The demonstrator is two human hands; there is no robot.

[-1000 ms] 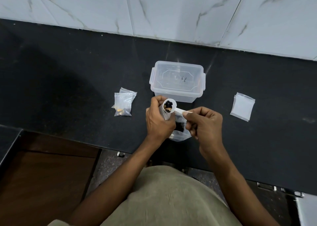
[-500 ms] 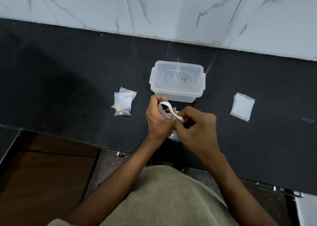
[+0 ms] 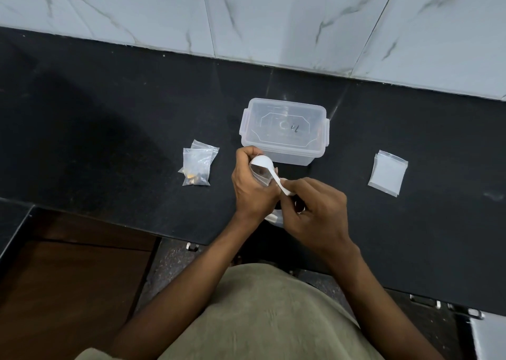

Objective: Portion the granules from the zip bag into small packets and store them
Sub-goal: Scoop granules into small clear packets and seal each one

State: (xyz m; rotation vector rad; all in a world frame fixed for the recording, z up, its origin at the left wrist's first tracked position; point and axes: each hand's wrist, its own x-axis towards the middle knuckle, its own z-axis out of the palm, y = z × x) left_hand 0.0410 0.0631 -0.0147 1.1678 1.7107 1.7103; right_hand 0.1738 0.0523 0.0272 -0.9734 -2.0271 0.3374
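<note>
Small packet sits upright in left hand, fingers curled round it, over the black counter near its front edge; a few dark granules show inside. Right hand pinches white spoon handle, bowl tipped over packet mouth. Filled packets left, lidded clear box just behind, empty packets right.

Kitchen: black stone counter, marble wall tiles.

Black counter against a marbled wall

White tiles with grey veins are seen behind the counter; a brown wooden panel is seen below its front edge.
</note>
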